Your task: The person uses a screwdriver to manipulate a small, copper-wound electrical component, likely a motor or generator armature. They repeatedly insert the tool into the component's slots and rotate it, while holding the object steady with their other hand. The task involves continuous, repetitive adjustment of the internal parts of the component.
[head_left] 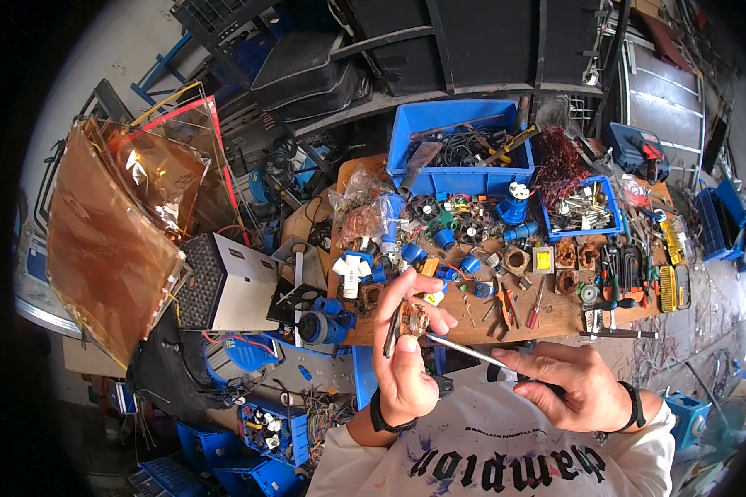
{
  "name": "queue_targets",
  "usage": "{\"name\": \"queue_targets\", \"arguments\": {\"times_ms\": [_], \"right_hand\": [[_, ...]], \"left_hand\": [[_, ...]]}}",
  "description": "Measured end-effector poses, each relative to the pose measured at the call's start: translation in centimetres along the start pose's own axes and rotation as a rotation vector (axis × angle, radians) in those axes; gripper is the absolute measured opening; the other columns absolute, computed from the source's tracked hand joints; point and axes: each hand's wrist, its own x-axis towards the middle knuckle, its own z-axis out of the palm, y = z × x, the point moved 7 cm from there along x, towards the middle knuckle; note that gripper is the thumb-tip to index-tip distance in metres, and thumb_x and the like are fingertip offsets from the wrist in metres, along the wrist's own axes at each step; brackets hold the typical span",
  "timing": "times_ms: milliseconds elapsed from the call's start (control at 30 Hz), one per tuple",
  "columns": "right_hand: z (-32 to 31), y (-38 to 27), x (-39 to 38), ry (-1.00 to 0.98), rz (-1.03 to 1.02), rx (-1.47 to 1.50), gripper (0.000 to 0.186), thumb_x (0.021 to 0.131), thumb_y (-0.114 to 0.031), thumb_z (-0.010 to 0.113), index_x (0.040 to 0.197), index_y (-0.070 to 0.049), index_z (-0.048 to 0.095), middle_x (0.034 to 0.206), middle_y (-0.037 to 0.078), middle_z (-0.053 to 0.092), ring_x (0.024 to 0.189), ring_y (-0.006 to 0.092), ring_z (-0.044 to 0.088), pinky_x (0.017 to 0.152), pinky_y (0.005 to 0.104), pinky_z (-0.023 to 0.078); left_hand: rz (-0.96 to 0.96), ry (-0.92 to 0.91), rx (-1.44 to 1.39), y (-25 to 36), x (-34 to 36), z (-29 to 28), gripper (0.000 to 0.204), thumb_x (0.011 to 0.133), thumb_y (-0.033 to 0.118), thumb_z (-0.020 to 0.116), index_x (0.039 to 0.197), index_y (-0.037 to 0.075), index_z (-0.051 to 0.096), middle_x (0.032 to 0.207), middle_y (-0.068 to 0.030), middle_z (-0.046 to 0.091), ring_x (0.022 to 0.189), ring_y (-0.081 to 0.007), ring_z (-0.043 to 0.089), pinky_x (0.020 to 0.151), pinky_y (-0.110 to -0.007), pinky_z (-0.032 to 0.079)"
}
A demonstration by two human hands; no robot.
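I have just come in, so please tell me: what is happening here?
A person's left hand holds up a small copper-coloured part. The right hand grips a slim silver-shafted tool, its tip close to that part. Beyond them, a large blue plastic bin stands on a cluttered brown wooden table.

Left hand upright, fingers curled — right hand lower, index finger apparently outstretched

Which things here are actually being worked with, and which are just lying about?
In use, it seems:
- small copper-coloured part, in the left hand
- thin metal-shafted tool, in the right hand

Lying about:
- red-handled screwdriver
- large blue bin
- dark red wire tangle
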Motion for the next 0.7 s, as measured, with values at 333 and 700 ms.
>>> {"name": "queue_targets", "arguments": {"times_ms": [333,700], "right_hand": [[0.1,0.0,0.1,0.188,-0.075,-0.125,0.045,0.081,-0.009,0.068,0.125,-0.006,0.058,0.071,0.007,0.056,0.052,0.0195,0.054,0.047,0.0316,0.046],[-0.8,1.1,0.1,0.048,-0.013,0.174,0.038,0.086,-0.009,0.064,0.123,-0.001,0.058,0.093,0.017,0.067,0.069,0.0239,0.064,0.062,0.0306,0.05]], "left_hand": [[-0.049,0.049,-0.079,0.1,0.5,0.3,0.056,0.097,0.028,0.037,0.141,-0.006,0.024,0.119,-0.0214,0.049,0.094,-0.0243,0.057,0.088,-0.039,0.045],[-0.261,-0.046,-0.671,-1.1,0.5,0.7,0.055,0.096,0.028,0.036,0.143,0.001,0.026,0.134,-0.0262,0.041,0.123,-0.0434,0.045,0.105,-0.055,0.033]]}}
